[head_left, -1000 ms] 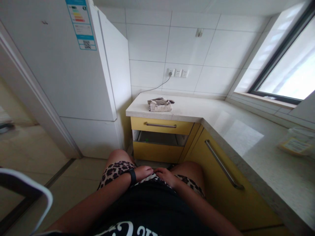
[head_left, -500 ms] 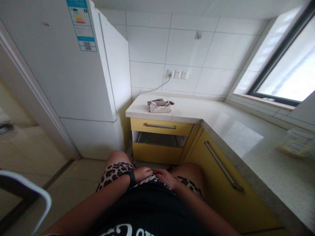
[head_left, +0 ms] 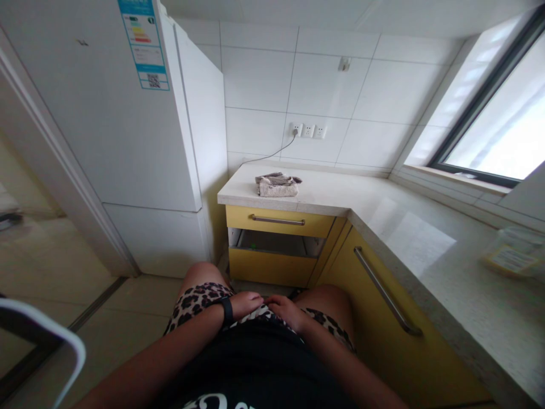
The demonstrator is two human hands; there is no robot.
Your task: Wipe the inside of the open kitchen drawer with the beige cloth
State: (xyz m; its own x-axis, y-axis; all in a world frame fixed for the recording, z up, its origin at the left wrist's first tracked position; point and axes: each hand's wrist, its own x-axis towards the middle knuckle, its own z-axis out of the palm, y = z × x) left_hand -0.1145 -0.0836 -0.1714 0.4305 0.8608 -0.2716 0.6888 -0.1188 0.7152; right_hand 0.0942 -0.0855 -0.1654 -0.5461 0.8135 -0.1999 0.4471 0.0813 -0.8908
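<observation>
My left hand [head_left: 247, 304], with a dark band on its wrist, rests on my lap over the leopard-print shorts [head_left: 200, 301]. Close beside it lies my right hand [head_left: 284, 310], its fingers relaxed and pointing toward the left hand. Both look open, and I see nothing held in either one. Beyond my knees is a yellow drawer unit [head_left: 272, 267], with a gap between its upper and lower fronts that shows a drawer's inside. On the counter above it sits a folded grey-brown cloth [head_left: 279, 186].
A white fridge [head_left: 140, 142] stands at the left. The pale countertop [head_left: 340, 187] turns a corner and runs along the right under a window [head_left: 498, 113], with a clear plastic container [head_left: 513, 253] on it. A long cabinet handle [head_left: 385, 289] juts out near my right knee. A plugged-in cord [head_left: 272, 154] reaches the wall sockets.
The view has shifted very slightly. My hands stay resting in my lap, and the cloth and drawers have not moved.
</observation>
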